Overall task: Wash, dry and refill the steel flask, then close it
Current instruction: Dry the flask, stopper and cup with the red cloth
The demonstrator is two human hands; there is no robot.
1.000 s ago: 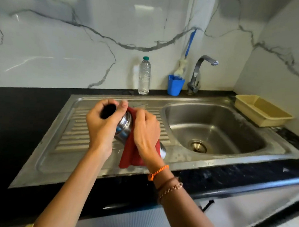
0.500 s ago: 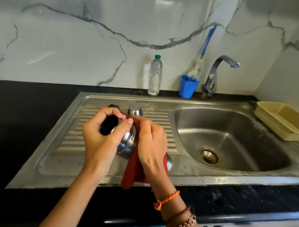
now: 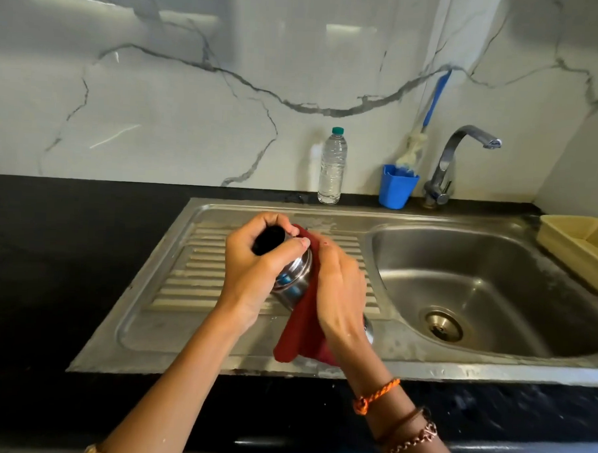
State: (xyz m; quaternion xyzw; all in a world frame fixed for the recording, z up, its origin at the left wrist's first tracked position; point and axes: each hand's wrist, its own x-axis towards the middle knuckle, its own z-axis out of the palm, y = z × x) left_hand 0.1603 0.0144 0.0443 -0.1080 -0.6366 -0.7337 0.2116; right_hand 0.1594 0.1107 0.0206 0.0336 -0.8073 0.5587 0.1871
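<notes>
The steel flask [image 3: 293,281] is held tilted above the ribbed drainboard [image 3: 186,272], its open dark mouth pointing up and left. My left hand [image 3: 254,272] grips it around the neck. My right hand [image 3: 339,289] presses a red cloth [image 3: 301,332] around the flask's body, and the cloth hangs down below it. The bottom end of the flask shows just past my right wrist. I cannot see the flask's cap in this view.
A clear plastic water bottle [image 3: 332,166] with a green cap stands at the back wall. Beside it is a blue cup [image 3: 397,187] holding a brush, then the tap [image 3: 463,158]. The sink basin [image 3: 476,289] lies to the right, a yellow tray [image 3: 577,252] at far right.
The view has shifted so the sink sits further right. A small steel piece seen behind my hands half a second ago is now hidden. Both hands keep their grip on flask and cloth.
</notes>
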